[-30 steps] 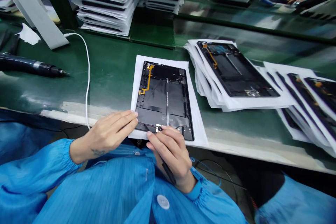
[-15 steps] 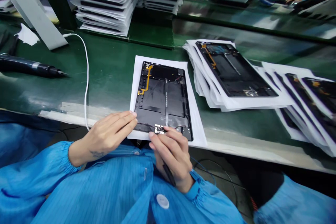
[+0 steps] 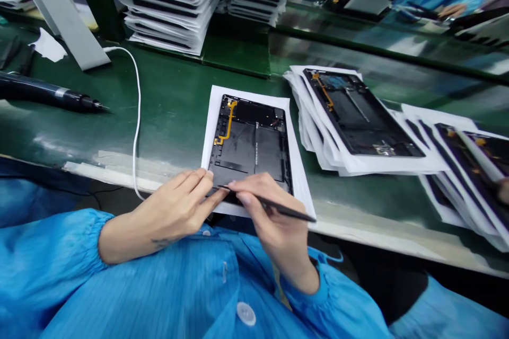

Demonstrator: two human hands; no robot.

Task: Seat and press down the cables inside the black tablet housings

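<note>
A black tablet back housing (image 3: 268,156) with an orange flex cable (image 3: 229,124) lies on a white sheet (image 3: 301,190) at the table's front edge. My left hand (image 3: 178,204) rests at its lower left corner, fingers stretched out and thumb reaching along the bottom edge. In my right hand (image 3: 276,212) is a pair of black tweezers (image 3: 288,210), gripped between thumb and fingers. Their tips point left and touch or nearly touch the housing's lower edge, close to my left thumb. My hands cover the small circuit board there.
Right of me, more housings (image 3: 366,111) lie stacked between white sheets. A tall stack of sheeted parts (image 3: 167,5) stands behind. To the left are an electric screwdriver (image 3: 51,92), a white cable (image 3: 138,116) and a white stand (image 3: 67,21). A co-worker's hand (image 3: 504,189) shows at the right edge.
The tweezers have swung out from my right palm, and their tips now point at the housing's lower edge. My left thumb has stretched towards them. A white sheet has lifted at far right.
</note>
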